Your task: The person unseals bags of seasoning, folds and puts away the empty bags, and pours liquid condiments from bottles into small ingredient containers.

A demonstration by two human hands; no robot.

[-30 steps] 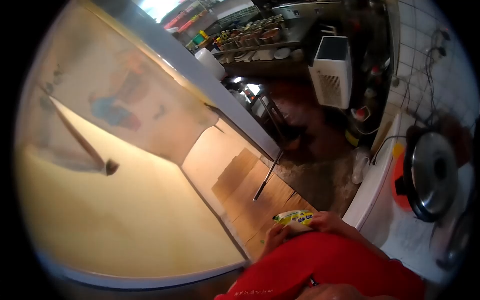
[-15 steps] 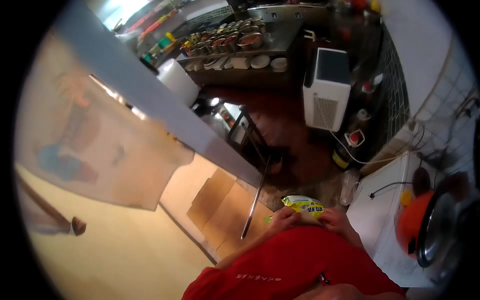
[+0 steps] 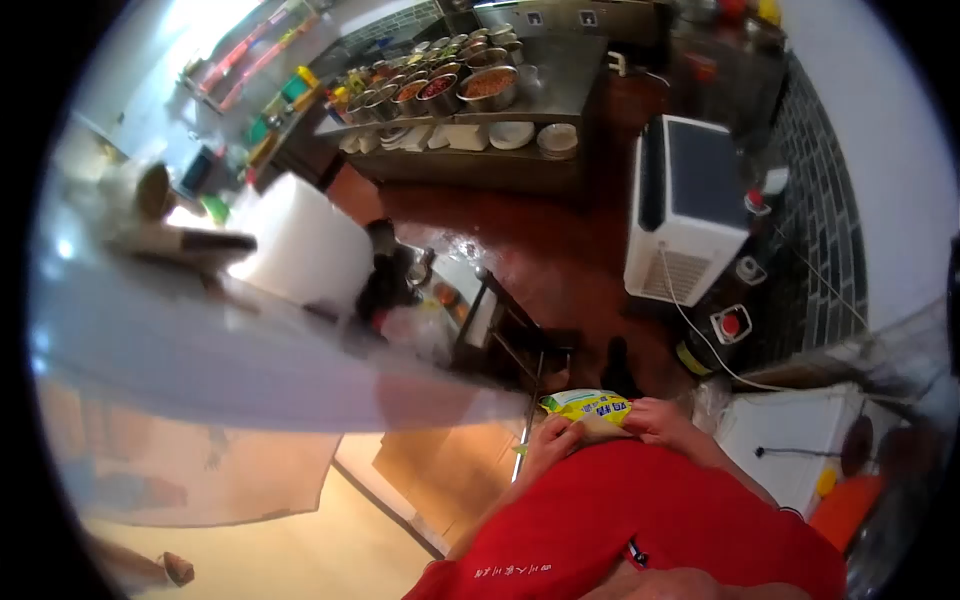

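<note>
A yellow and green printed bag [image 3: 590, 405] is held in front of the red shirt [image 3: 640, 520], its top side facing up. My left hand [image 3: 556, 440] grips the bag's near left edge with the fingers curled. On the opposite side, my right hand [image 3: 655, 420] is closed on the right end of the bag. The bag's underside and the fingertips beneath it are hidden.
Ahead stands a metal counter [image 3: 560, 75] with several pots of food [image 3: 490, 85]. A white wheeled-looking appliance [image 3: 690, 210] with a cable is at right, near large bottles [image 3: 730, 325]. A white chest [image 3: 780, 430] is close on the right, a dark-framed stand [image 3: 500, 320] on the left.
The view has moved forward toward the kitchen, so the doorway edge has swung left and the counter looks nearer. Both hands still hold the bag.
</note>
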